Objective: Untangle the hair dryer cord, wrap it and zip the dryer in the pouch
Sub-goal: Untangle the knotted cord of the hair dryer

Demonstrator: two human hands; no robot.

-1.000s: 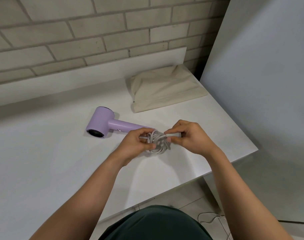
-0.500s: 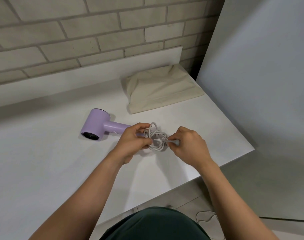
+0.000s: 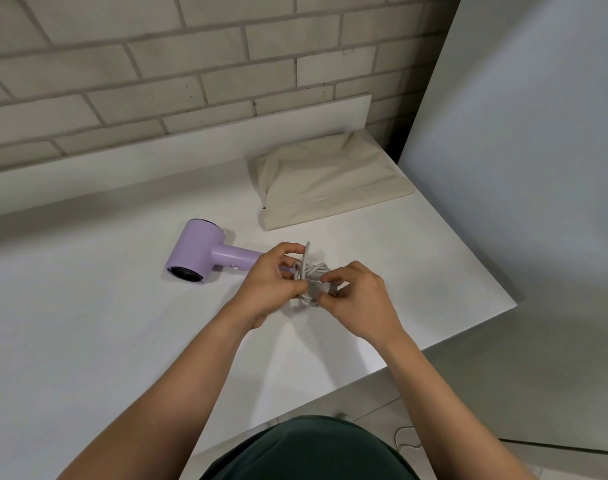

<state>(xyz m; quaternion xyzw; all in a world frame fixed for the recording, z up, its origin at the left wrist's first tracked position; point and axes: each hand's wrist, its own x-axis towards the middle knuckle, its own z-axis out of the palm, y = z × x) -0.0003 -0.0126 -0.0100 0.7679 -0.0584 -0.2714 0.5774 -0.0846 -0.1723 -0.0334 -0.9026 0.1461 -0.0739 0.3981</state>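
Note:
A lilac hair dryer [image 3: 202,252] lies on its side on the white table [image 3: 88,341], its handle pointing right toward my hands. Its pale grey cord [image 3: 313,271] is bunched in a coil just past the handle's end. My left hand [image 3: 271,282] grips the coil from the left, fingers curled round the loops. From the right, my right hand [image 3: 358,299] pinches the grey plug end against the bundle. One loop sticks up above the coil. A beige fabric pouch [image 3: 330,181] lies flat at the table's back right, apart from both hands.
A brick wall [image 3: 191,64] with a low white backsplash runs behind the table. A pale panel [image 3: 520,150] stands along the right. The table's right edge and front corner are close to my right hand. Another cable [image 3: 404,441] lies on the tiled floor.
My right hand has moved in onto the coil and now holds the plug end against it. A cord loop has risen above the bundle. The dryer and pouch have stayed put.

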